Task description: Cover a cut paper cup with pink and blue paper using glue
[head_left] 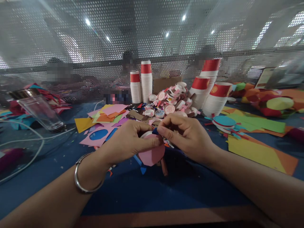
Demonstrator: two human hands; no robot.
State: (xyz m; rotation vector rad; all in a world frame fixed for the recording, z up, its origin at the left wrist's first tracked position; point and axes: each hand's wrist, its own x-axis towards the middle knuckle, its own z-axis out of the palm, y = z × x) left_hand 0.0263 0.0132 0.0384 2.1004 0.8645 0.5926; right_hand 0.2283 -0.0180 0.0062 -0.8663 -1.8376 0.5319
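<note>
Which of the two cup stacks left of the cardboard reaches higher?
The taller stack, nearer the brown cardboard; its top stands above that of the shorter stack on its left.

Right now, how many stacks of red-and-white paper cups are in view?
5: a shorter stack and a taller stack left of the disc pile; a front stack, a left stack and a back stack clustered to its right. More may be hidden behind.

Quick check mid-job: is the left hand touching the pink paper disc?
Touching. The head view shows the left hand with its thumb lying across the upper part of the pink paper disc, no gap between.
</note>
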